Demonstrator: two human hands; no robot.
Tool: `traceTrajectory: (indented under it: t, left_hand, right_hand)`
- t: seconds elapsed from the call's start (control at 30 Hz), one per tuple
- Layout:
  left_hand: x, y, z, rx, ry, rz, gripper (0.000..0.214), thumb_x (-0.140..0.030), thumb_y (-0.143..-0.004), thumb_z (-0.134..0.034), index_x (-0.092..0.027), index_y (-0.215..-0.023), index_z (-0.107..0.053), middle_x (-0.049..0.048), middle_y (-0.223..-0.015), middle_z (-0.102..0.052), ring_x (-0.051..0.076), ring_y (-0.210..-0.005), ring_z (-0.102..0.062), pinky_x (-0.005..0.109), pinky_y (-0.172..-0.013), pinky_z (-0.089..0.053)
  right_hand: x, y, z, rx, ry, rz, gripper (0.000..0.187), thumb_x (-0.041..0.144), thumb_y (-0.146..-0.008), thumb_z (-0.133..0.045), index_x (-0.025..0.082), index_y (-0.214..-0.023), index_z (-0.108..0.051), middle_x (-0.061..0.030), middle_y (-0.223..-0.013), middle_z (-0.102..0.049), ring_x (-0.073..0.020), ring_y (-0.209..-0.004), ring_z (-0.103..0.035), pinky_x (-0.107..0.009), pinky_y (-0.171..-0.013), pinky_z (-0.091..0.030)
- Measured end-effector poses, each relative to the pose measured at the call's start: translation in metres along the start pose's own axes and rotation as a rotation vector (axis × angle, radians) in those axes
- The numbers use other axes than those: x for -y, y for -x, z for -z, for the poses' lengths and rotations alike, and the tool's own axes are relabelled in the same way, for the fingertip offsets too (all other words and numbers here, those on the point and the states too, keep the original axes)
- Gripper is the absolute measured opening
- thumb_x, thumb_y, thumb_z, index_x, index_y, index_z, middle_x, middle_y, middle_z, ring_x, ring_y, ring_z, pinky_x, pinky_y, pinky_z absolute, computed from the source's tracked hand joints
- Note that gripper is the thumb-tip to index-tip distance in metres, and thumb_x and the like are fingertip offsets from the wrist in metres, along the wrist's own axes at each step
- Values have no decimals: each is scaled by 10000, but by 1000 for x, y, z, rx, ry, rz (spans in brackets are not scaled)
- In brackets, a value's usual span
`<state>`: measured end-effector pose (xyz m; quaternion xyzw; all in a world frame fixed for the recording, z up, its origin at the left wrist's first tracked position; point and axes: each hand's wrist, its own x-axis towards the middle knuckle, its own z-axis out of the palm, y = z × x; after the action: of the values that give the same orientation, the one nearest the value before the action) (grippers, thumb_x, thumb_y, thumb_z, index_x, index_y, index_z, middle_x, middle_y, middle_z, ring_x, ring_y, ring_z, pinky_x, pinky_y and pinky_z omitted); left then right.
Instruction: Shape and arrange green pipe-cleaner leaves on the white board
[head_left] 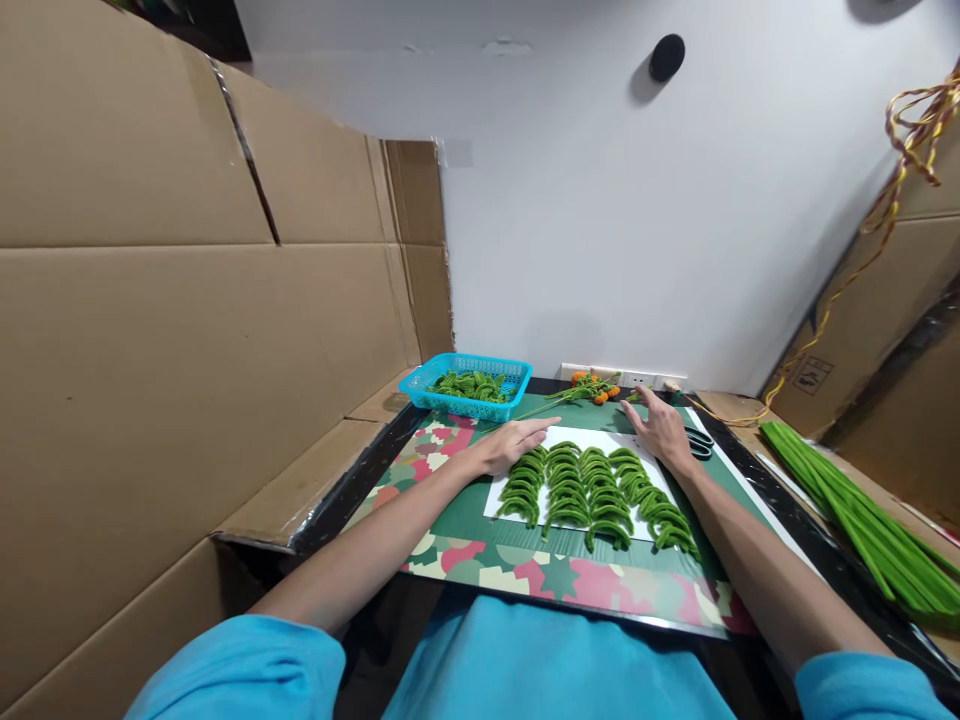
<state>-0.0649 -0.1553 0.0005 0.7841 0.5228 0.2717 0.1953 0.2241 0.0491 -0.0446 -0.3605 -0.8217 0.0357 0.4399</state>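
Note:
Several columns of curved green pieces, fuzzy like bent pipe cleaners (568, 490), lie on a white paper sheet (555, 437). My left hand (514, 445) rests at the sheet's far left corner, fingers stretched out and holding nothing, just above the leftmost column. Over the far right corner is my right hand (660, 430), its fingers apart with nothing visible in them. Scissors (700, 443) with dark handles lie right beside that wrist, partly hidden by it. Beyond the paper are orange flowers on green stems (592, 388).
A blue plastic basket (517, 375) at the far left holds more green pieces. Long green pipe cleaners (847, 510) lie bundled at the right. Cardboard walls (187, 350) stand on the left, and a twisted yellow cord (832, 300) hangs at the right. A socket strip (637, 380) runs along the back wall.

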Motion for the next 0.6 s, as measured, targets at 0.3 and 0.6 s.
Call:
traceTrajectory:
  t: [0.3,0.6]
  left_hand:
    - [3,-12,5,13,55,25,717,-660,-1081,-326,-237,-1650,-431,100,-1667,-470,317,-1505,-505,466,-1268,-362]
    - [22,-15,6,-33,148,-21,681,-634,-1082,-348,-248,-1631,-462,111,-1658,-485,323,-1426,-589,472,-1202,-463]
  right_hand:
    - [-5,-2,1,-117,-115,55,480,445,-1092,-366,150,-1254,-708,-178,-1189,-793,-309,-1059,-777,-439,-927,-607]
    - [-9,-8,-3,-155,-151,139,310,292,-1066,-487,180,-1203,-741,-121,-1117,-814,-244,-963,-794,-374,-879,-638]
